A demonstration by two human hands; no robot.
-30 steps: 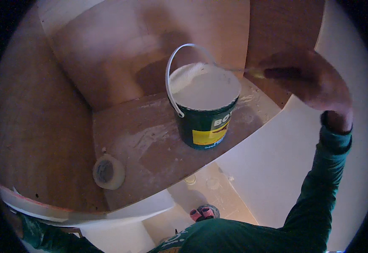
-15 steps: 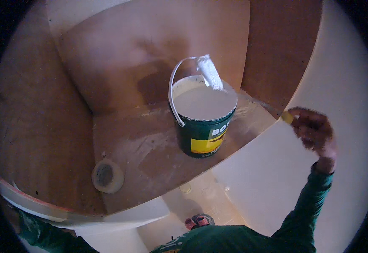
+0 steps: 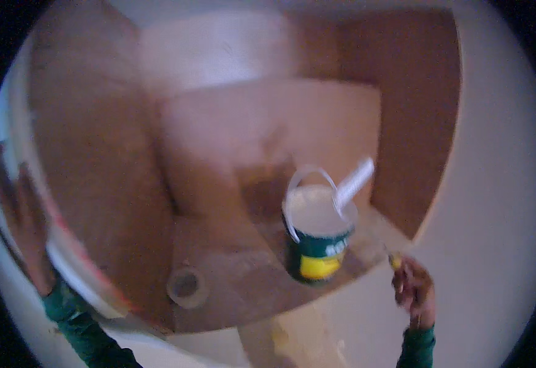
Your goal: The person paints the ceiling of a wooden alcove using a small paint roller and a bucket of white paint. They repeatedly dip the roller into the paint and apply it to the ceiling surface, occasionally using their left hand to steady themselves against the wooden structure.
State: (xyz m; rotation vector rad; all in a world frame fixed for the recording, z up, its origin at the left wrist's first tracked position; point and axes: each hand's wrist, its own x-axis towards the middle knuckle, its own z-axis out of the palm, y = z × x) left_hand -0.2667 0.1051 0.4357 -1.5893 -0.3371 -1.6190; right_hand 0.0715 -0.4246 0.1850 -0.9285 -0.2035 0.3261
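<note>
My right hand [image 3: 414, 288] is closed around the yellow handle of a putty knife [image 3: 394, 260], just beyond the shelf's front right corner. Its thin blade is blurred and hard to make out. To the left, a dark green bucket [image 3: 317, 257] with a yellow patch stands upright on the shelf, holding a pale greyish mass near its rim. A white-coated stick [image 3: 355, 183] leans up out of it beside the raised bail. My left hand [image 3: 23, 214] rests with fingers stretched out along the pale outer edge of the left panel, holding nothing.
The brown wooden shelf [image 3: 231, 288] is walled by a left panel [image 3: 96, 165], a back panel [image 3: 219, 122] and a right panel [image 3: 412, 122]. A roll of tape [image 3: 187, 287] lies near the left corner. A pale wall [image 3: 495, 184] runs along the right.
The view has tilted up, so the bucket and tape sit lower in it. My left hand has come into sight at the left panel's edge. My right hand still holds the putty knife.
</note>
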